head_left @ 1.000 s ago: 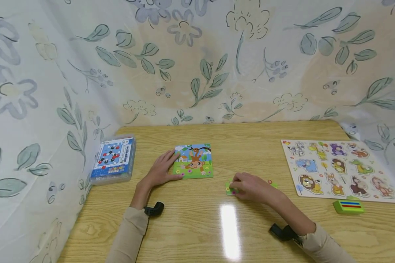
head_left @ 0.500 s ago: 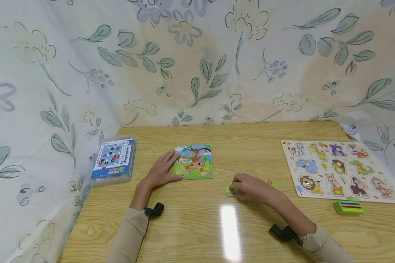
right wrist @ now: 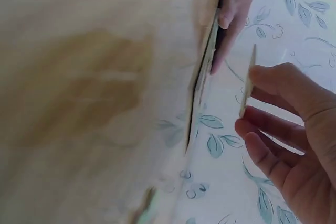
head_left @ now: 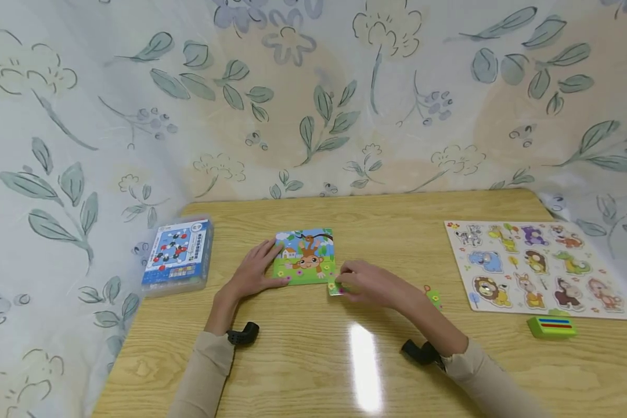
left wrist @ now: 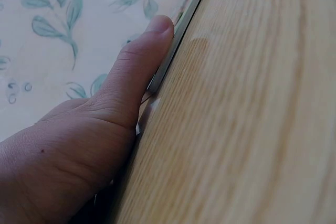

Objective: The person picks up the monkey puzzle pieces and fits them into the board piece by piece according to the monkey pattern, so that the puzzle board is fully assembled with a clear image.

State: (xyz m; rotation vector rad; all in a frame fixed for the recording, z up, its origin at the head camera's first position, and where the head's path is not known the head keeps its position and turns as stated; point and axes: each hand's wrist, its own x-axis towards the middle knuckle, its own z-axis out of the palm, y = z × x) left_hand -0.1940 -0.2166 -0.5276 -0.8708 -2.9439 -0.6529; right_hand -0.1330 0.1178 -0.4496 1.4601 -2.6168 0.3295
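The right hand (head_left: 368, 283) has a small green flowered piece (head_left: 334, 290) in its grip, pinched between the thumb and the fingertips; most of the piece is covered in the head view, so I cannot tell its long axis there. The relation that matters is between this piece and the near right corner of the square monkey picture (head_left: 305, 258), flat on the worktop (head_left: 292, 360). From the head the piece seems to meet or overlap that corner, but the right wrist view shows it lifted, edge-on and apart from the picture, tilted only slightly against the picture's plane. Down is therefore the direction to watch, with the corner just beneath and beside the pinch; whether the edges line up cannot be judged. The right hand is the nearer one to that corner. At the opposite side, the left hand (head_left: 253, 270) lies spread against the picture, fingertips on its left part, thumb straight along the near edge, which would probably steady it. Another green piece (head_left: 435, 298) lies well apart on the worktop, to the right of the right hand and partly hidden.
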